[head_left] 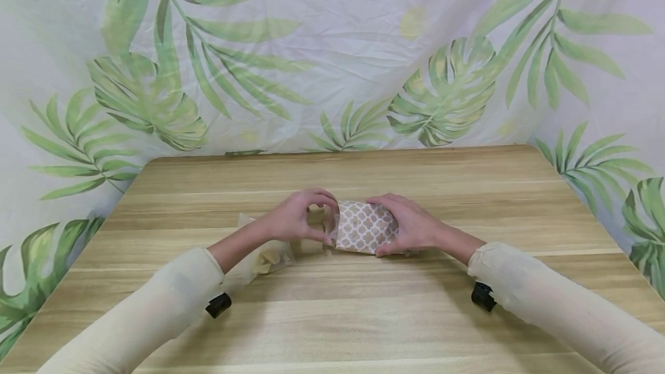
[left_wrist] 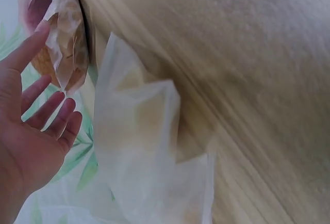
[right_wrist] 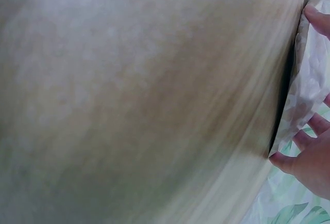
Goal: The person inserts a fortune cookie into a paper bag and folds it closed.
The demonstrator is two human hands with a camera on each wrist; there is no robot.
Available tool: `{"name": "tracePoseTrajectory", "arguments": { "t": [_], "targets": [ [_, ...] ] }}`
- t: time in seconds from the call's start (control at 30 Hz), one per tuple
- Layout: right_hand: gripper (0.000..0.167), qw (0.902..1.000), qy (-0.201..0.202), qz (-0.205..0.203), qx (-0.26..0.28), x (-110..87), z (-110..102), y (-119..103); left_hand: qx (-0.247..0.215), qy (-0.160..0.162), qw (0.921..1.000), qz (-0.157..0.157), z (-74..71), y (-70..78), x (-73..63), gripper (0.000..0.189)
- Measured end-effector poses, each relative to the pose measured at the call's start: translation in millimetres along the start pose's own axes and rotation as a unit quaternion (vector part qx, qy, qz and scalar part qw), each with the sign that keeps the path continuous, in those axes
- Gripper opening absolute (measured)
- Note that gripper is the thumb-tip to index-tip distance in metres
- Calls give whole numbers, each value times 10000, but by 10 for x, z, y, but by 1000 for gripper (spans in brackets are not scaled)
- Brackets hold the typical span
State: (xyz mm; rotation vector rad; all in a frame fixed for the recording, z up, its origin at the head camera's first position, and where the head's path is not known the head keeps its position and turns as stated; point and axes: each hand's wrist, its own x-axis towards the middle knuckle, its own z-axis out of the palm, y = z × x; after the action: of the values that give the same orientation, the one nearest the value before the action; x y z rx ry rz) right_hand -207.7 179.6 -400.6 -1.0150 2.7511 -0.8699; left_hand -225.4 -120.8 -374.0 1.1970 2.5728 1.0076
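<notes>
A paper bag (head_left: 361,227) with a white lattice pattern on brown lies near the middle of the table. My right hand (head_left: 413,224) grips it by its right end, thumb on the near side and fingers on the far side. At the bag's left end my left hand (head_left: 303,217) is held in a loose curve, its fingertips close to the bag's edge. In the left wrist view that hand's fingers are spread and relaxed, and the bag (left_wrist: 69,38) looks crumpled at this end. What the bag contains is unclear.
A translucent bag (left_wrist: 136,141) with a pale yellowish thing (head_left: 267,260) inside lies under the left forearm. The wooden table (head_left: 332,316) reaches back to a leaf-print cloth (head_left: 353,62). Black wrist devices (head_left: 483,296) hang below both sleeves.
</notes>
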Motion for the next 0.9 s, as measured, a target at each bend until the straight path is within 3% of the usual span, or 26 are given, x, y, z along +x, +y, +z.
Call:
{"name": "tracePoseTrajectory", "arguments": {
  "t": [0.2,0.37,0.57,0.77,0.9],
  "targets": [
    [103,9999,-42,96,14,1,-5,-1,0,189,9997,-126,-35,-33,-21,52],
    [103,10000,-11,41,-17,1,-1,-1,144,86,9997,-179,3,-51,-2,45],
    [103,10000,4,1,33,2,-4,-9,-58,62,9998,-177,45,-33,27,45],
    [103,10000,-25,41,16,-2,-8,-10,-148,71,9986,-507,50,-30,33,41],
    [103,10000,-43,63,34,-7,-11,-14,-196,56,9990,-409,77,-40,50,42]
  ]
}}
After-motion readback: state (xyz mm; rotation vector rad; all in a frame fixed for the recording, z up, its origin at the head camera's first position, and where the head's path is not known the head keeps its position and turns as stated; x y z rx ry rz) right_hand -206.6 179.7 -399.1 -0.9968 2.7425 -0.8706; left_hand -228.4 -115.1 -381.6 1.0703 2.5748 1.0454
